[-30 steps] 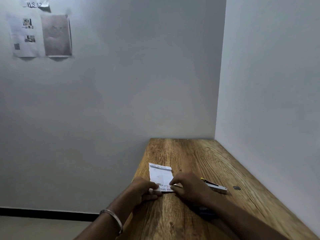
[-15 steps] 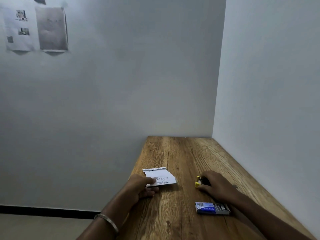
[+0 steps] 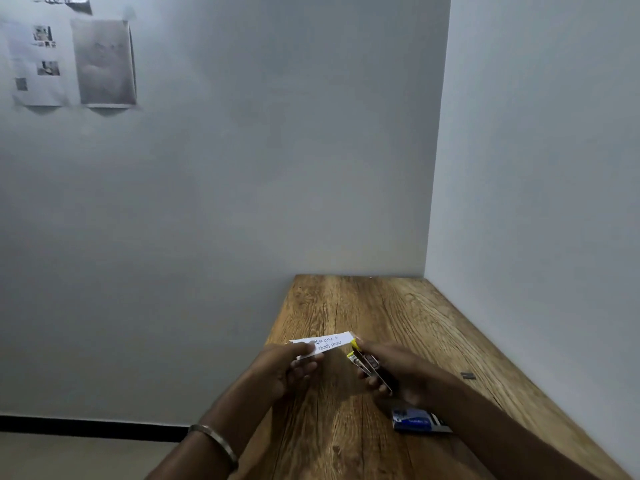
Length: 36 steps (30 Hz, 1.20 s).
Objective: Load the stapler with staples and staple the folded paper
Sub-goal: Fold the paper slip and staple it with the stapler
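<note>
My left hand (image 3: 289, 367) pinches the folded white paper (image 3: 329, 342) by its left end and holds it just above the wooden table (image 3: 374, 306). The paper carries printed text and points to the right. My right hand (image 3: 391, 370) grips a small yellow and metal stapler (image 3: 363, 363), lifted off the table with its yellow nose toward the paper's right end. Nose and paper edge are almost touching. A blue staple box (image 3: 417, 420) lies open on the table below my right wrist.
A small dark strip of staples (image 3: 468, 375) lies on the table to the right. Grey walls close the table in at the back and right. Printed sheets (image 3: 72, 60) hang on the far wall, upper left. The table's left edge drops to the floor.
My right hand picked the stapler up off the table and brought it left to the paper. My left hand raised the folded paper and turned its free end toward the stapler.
</note>
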Each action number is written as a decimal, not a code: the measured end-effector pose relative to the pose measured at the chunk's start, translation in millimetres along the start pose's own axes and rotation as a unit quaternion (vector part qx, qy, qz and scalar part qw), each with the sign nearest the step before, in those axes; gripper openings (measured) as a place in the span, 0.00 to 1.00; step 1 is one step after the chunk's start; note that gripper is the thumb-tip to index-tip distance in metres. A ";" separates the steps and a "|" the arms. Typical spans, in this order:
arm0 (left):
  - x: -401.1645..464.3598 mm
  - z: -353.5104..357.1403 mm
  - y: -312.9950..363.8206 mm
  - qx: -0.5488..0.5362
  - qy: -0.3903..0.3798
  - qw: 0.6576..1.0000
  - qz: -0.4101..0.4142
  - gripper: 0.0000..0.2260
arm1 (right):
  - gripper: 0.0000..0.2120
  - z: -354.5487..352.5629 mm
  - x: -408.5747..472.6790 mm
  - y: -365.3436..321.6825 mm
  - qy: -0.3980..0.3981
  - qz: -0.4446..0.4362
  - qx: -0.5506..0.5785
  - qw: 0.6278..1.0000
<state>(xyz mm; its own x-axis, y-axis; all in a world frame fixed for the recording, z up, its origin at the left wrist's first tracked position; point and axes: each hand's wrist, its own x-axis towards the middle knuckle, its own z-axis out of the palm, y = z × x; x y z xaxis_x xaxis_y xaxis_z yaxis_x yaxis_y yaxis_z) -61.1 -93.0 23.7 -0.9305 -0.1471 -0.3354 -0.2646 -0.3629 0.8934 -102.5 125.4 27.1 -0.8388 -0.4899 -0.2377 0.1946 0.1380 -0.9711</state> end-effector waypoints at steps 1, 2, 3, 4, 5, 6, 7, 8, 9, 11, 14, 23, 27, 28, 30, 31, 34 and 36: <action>-0.1 2.1 1.1 0.007 -0.001 1.000 0.004 0.08 | 0.20 0.3 0.9 1.5 -0.011 0.007 0.017 1.000; -0.1 4.0 1.8 0.012 -0.002 1.000 0.011 0.08 | 0.21 0.7 2.1 2.7 -0.019 0.012 0.031 0.999; 0.0 5.9 2.1 0.016 -0.001 1.000 0.018 0.08 | 0.21 1.4 3.1 3.8 -0.021 0.014 0.041 0.999; -0.1 8.1 1.8 0.018 0.000 1.000 0.023 0.09 | 0.22 2.2 4.3 4.3 -0.020 0.013 0.048 0.999; -0.9 10.2 1.4 0.017 0.001 1.000 0.025 0.08 | 0.23 2.7 5.3 4.5 -0.018 0.010 0.054 0.998; -1.8 12.4 0.8 0.015 0.000 1.000 0.027 0.08 | 0.24 2.8 6.7 4.8 -0.016 0.004 0.061 0.998; -2.5 14.4 0.1 0.013 -0.002 0.999 0.031 0.07 | 0.25 2.8 7.8 4.9 -0.015 -0.002 0.066 0.998; -3.1 16.0 -0.6 0.013 -0.004 0.999 0.035 0.07 | 0.26 2.4 8.6 4.8 -0.013 -0.009 0.069 0.997; -3.6 17.1 -0.9 0.013 -0.006 0.999 0.038 0.08 | 0.27 1.9 9.2 4.3 -0.011 -0.014 0.070 0.997; -4.7 17.8 -0.8 0.009 -0.006 0.999 0.040 0.07 | 0.29 0.1 10.2 3.3 -0.007 -0.020 0.071 0.997; -6.4 16.3 1.0 0.009 -0.010 0.999 0.044 0.07 | 0.32 -4.3 11.1 2.0 -0.008 -0.027 0.079 0.996; -17.1 16.4 0.7 0.030 -0.021 0.996 0.079 0.09 | 0.30 -6.1 11.7 0.1 0.007 -0.034 0.048 0.998; -21.9 17.2 2.3 0.044 -0.013 0.993 0.107 0.09 | 0.30 -6.7 11.9 0.0 0.005 -0.034 0.046 0.998; -23.5 17.7 2.6 0.048 -0.015 0.992 0.112 0.10 | 0.30 -6.6 11.8 -0.5 0.006 -0.036 0.049 0.998; -26.4 20.1 2.0 0.055 -0.027 0.991 0.120 0.10 | 0.29 -6.0 12.0 -1.8 0.005 -0.039 0.052 0.998; -27.8 21.9 1.4 0.057 -0.033 0.990 0.122 0.10 | 0.28 -5.2 12.0 -2.5 0.003 -0.040 0.052 0.998; -31.1 27.1 -0.7 0.060 -0.043 0.989 0.129 0.08 | 0.29 -3.3 11.5 -4.4 0.006 -0.039 0.053 0.998; -32.7 29.7 -1.4 0.058 -0.049 0.989 0.127 0.06 | 0.31 -2.5 10.9 -5.0 0.009 -0.040 0.060 0.997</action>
<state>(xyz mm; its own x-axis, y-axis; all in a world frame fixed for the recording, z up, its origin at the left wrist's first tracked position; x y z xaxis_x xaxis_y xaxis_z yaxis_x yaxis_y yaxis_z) -37.8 -60.3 42.4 -0.9894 -0.1277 -0.0692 -0.0401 -0.2176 0.9752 -113.9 121.5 29.4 -0.8623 -0.4802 -0.1604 0.1861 -0.0059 -0.9825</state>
